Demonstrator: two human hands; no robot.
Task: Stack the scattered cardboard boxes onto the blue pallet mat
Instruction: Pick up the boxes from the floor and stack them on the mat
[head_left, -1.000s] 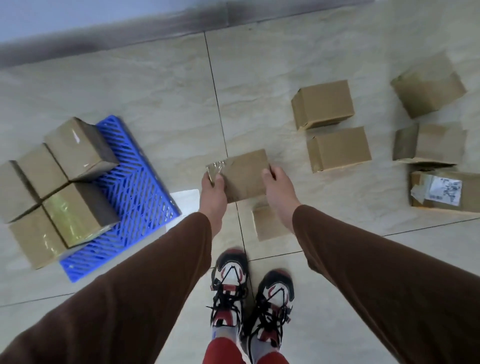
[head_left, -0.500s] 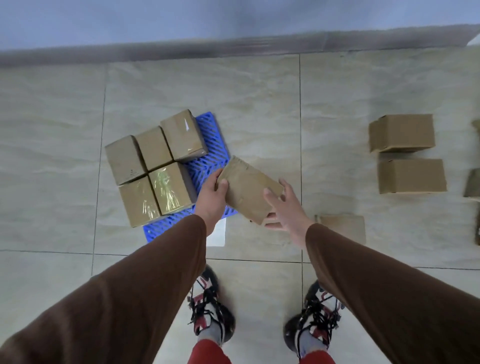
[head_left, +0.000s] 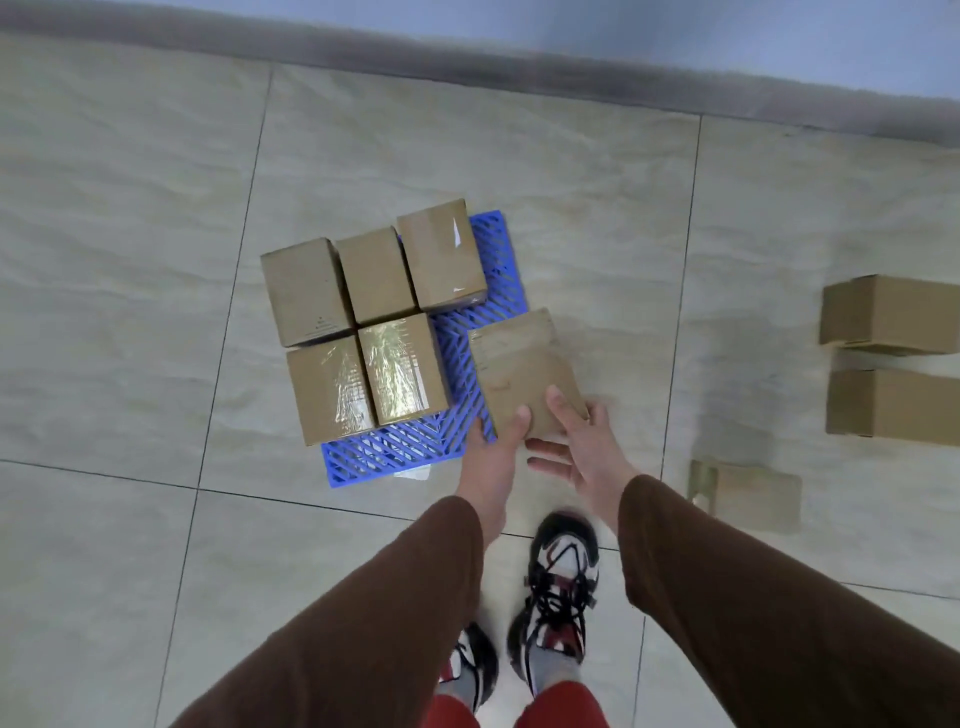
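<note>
- The left hand (head_left: 491, 452) pinches the near edge of the held box (head_left: 522, 374), thumb on top; the right hand (head_left: 582, 447) has its thumb on the same edge while its other fingers hang spread and loose, so it steadies more than it grips.
- The box hovers just ahead of both hands, over the bare right strip of the blue pallet mat (head_left: 415, 449).
- Five stacked boxes (head_left: 374, 322) fill the mat to the left of the hands; my advice is to lower the box flat and slide it leftward until it meets its neighbour (the free strip looks narrow).
- The floor (head_left: 130, 208) is pale glossy tile, a grey skirting far ahead.
- More scattered boxes (head_left: 888, 364) wait well to the right of the right hand.
</note>
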